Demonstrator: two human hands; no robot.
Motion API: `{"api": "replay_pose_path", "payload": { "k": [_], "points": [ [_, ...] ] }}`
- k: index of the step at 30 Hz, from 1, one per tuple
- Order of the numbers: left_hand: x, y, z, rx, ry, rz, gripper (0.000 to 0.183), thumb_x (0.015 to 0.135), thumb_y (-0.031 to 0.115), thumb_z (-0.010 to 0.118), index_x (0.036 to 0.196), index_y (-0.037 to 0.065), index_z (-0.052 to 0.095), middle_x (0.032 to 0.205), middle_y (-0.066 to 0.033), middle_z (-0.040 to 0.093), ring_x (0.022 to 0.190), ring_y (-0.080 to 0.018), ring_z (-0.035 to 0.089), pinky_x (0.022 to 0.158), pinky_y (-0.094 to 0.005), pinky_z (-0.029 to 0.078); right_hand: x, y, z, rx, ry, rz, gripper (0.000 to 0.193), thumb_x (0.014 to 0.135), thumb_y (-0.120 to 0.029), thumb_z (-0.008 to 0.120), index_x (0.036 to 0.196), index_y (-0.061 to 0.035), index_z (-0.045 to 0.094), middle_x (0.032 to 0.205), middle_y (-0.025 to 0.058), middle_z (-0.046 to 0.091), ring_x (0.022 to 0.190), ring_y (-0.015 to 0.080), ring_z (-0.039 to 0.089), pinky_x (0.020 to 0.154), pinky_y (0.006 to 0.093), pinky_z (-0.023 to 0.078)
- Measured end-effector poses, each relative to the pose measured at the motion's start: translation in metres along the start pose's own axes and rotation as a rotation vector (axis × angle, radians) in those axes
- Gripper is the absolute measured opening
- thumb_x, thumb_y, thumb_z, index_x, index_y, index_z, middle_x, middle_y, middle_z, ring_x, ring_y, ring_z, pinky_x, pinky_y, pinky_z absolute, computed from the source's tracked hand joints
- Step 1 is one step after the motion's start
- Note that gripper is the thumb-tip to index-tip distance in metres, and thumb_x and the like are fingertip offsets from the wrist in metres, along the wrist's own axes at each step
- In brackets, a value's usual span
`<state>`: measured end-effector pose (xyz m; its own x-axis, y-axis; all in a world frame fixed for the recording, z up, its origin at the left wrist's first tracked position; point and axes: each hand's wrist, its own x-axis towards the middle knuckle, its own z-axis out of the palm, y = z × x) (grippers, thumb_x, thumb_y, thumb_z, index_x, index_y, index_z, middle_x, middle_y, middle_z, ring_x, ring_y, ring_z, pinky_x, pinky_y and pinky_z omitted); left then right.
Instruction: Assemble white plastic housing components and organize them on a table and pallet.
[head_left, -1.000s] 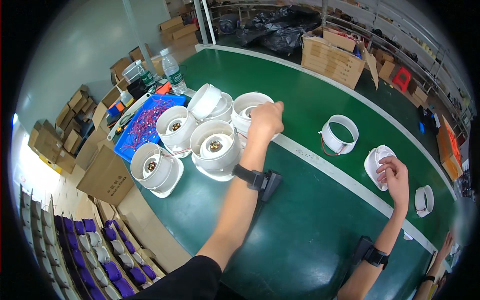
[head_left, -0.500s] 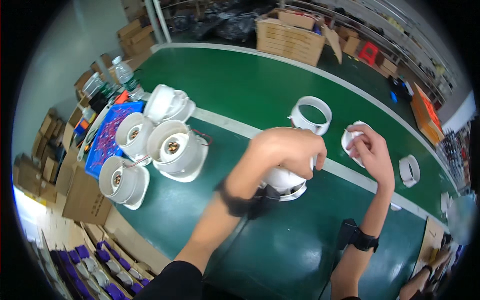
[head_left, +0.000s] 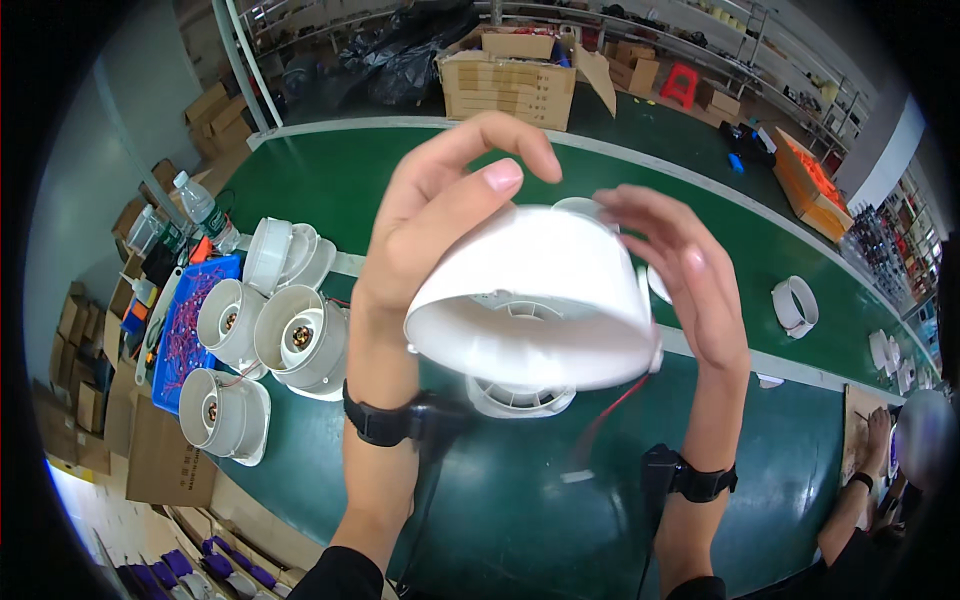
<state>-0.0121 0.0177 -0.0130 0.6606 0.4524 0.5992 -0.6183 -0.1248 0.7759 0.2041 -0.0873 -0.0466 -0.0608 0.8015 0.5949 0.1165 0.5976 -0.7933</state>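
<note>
A white plastic ring housing (head_left: 540, 250) hangs raised and tilted between my hands, its open side toward me. My left hand (head_left: 405, 235) is on its left side, thumb along the upper edge; the other fingers are partly hidden. On the right side, my right hand (head_left: 700, 280) has its fingers curved against the wall. A red wire (head_left: 615, 405) dangles from the ring's right edge and ends in a white connector (head_left: 577, 477). Below and partly hidden by the ring, a white slatted fan base (head_left: 520, 402) stands on the green table (head_left: 520, 520).
Several white fan housings (head_left: 300, 337) with copper-coloured centres stand at the left, beside a blue tray (head_left: 163, 393) of wires and bottles (head_left: 203, 208). Another white ring (head_left: 795, 306) lies at the right. A co-worker's hand (head_left: 877, 440) shows at the far right. Cardboard boxes (head_left: 505, 90) stand behind.
The white ring that stood on the far side of the table is now up between my hands. My left hand has moved up and left, and my right hand has come inward, off a small white part.
</note>
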Motion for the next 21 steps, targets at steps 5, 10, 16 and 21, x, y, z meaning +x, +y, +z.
{"api": "replay_pose_path", "payload": {
  "k": [5,10,16,21],
  "points": [
    [0.007,-0.023,0.009,0.195,-0.035,0.004,0.017,0.095,0.014,0.052,0.097,-0.001,0.060,0.065,0.0037,0.054,0.053,0.0011,0.045,0.048,-0.0171,0.031,-0.018,-0.009,-0.007,0.174,-0.249,0.206,0.041,0.082,-0.022,0.072,0.108,0.0084,0.063,0.095,0.0100,0.068,0.085,0.0112,0.061,0.073,0.0254,0.049],
    [0.020,-0.039,0.015,0.429,0.224,0.006,0.020,0.095,0.017,0.056,0.103,-0.001,0.059,0.074,-0.0044,0.064,0.066,-0.0047,0.055,0.057,-0.0198,0.043,-0.016,-0.028,-0.008,0.145,-0.261,0.145,0.028,0.077,-0.014,0.076,0.094,0.0067,0.069,0.076,0.0067,0.067,0.066,0.0075,0.058,0.056,0.0224,0.044],
    [0.018,-0.036,0.019,0.348,0.187,-0.031,0.054,0.090,0.029,0.061,0.132,0.000,0.042,0.122,-0.0199,0.058,0.112,-0.0249,0.057,0.095,-0.0355,0.045,-0.016,-0.034,0.002,-0.159,0.065,0.078,0.025,0.090,-0.018,0.068,0.095,0.0060,0.069,0.072,0.0052,0.065,0.063,0.0056,0.056,0.053,0.0207,0.042],
    [0.014,-0.034,0.019,0.576,-0.080,0.175,0.069,0.083,0.026,0.070,0.137,0.001,0.036,0.128,-0.0199,0.051,0.122,-0.0290,0.052,0.102,-0.0414,0.041,-0.014,-0.028,0.010,-0.119,0.108,0.004,0.027,0.091,-0.020,0.065,0.095,0.0065,0.069,0.072,0.0052,0.065,0.060,0.0061,0.055,0.050,0.0210,0.041]
  ]
}}
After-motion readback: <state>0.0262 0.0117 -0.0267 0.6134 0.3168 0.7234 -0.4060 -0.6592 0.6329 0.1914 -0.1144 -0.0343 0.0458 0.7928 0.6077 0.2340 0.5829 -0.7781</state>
